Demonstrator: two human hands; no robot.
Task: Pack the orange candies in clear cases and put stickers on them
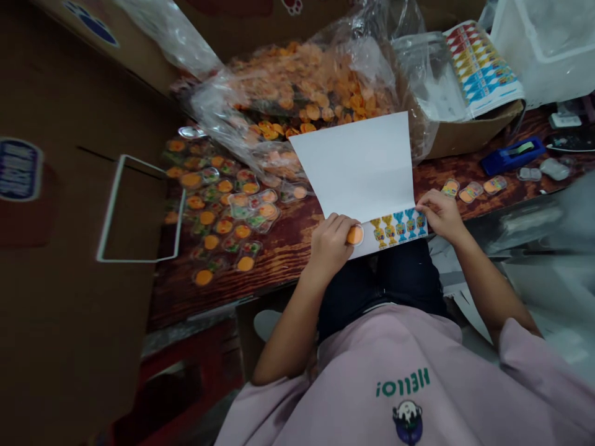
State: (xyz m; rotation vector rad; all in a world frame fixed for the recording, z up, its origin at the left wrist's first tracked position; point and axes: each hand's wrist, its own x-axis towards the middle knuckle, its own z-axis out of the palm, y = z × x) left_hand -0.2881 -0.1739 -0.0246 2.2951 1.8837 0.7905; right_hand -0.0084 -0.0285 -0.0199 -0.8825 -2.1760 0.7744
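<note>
A sheet of stickers point(395, 234) lies at the table's front edge over my lap. Its white back point(360, 167) is bent up and away from me, and yellow and blue candy-shaped stickers show on the near strip. My left hand point(330, 244) is closed around a small clear case with an orange disc point(355, 235), resting against the sheet's left end. At the other end my right hand point(441, 214) pinches the sheet's edge by the last blue sticker; whether a sticker is lifting there I cannot tell.
Many orange-disc cases point(211, 241) are spread on the left of the table point(279, 254). Behind them a clear plastic bag point(297, 93) holds more. Three stickered cases point(471, 192) and a blue tape dispenser point(514, 155) are on the right. A carton point(465, 136) carries more sticker sheets point(483, 68).
</note>
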